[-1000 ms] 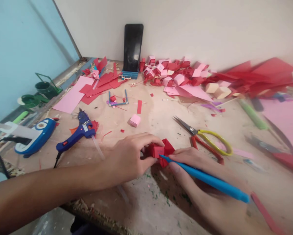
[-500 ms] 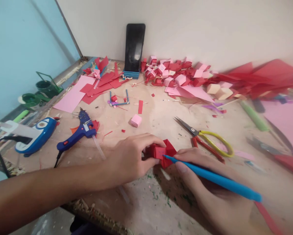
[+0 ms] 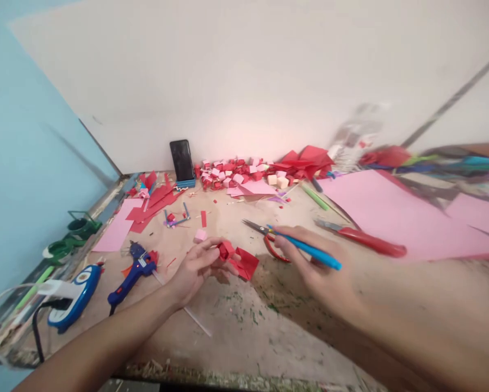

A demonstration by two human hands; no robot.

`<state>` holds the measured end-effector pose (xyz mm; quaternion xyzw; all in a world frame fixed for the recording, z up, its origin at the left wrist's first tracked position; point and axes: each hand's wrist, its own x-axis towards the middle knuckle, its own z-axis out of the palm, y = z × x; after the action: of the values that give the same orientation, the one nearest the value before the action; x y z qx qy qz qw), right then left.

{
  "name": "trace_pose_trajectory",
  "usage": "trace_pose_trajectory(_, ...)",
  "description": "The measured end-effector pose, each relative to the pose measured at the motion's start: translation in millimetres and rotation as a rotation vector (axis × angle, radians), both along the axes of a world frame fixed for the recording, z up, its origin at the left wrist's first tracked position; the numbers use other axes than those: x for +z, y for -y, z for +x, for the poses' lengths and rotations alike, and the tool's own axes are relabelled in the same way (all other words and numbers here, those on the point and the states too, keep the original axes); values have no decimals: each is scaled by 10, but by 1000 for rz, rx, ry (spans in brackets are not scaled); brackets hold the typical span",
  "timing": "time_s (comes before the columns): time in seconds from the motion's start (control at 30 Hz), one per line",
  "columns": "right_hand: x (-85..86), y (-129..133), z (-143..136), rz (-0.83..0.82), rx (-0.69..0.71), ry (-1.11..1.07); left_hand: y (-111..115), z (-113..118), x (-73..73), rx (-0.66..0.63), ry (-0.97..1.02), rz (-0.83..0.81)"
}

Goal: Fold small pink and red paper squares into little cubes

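Observation:
Between the fingers of my left hand [image 3: 193, 272] is a small red folded-paper cube [image 3: 226, 249]. A creased red paper piece [image 3: 246, 264] sits beside it at the fingertips; I cannot tell whether the two are joined. My right hand [image 3: 320, 272] grips a blue pen [image 3: 309, 250], its tip pointing left and apart from the cube. Scissors [image 3: 254, 225] lie under and beside the right fingers, their handles partly hidden. A pink paper cube [image 3: 200, 235] rests on the table just behind my left hand.
A blue glue gun [image 3: 136, 268] and a blue-white corded device [image 3: 76, 296] lie left. Many red and pink cubes [image 3: 238, 178] are heaped along the wall beside a propped phone [image 3: 181, 160]. A red-handled cutter [image 3: 370, 240] and pink sheets [image 3: 391, 207] lie right.
My right hand has drawn the pen away from the red cube, to the right. My left hand has turned with the cube. The view has tilted up and swung right.

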<state>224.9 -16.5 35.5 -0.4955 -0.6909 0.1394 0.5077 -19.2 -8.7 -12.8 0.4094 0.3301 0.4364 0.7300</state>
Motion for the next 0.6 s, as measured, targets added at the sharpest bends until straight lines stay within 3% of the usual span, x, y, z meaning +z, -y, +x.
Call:
trace_pose_trajectory(0.13,53,44,414,-41,-150,-31,49,-3,69,-12,95,15)
trace_pose_trajectory(0.23,34,82,740,-88,-189,-72,89,-23,140,2,120,54)
trace_pose_trajectory(0.33,34,129,1012,-30,-312,55,126,-57,183,4,61,146)
trace_pose_trajectory(0.43,48,140,1186,5,-356,284,164,-89,176,-26,-139,366)
trace_pose_trajectory(0.5,54,105,1244,-36,-360,421,198,-103,166,-47,-394,571)
trace_pose_trajectory(0.6,63,18,1256,-144,-361,547,264,-108,173,-242,-789,963)
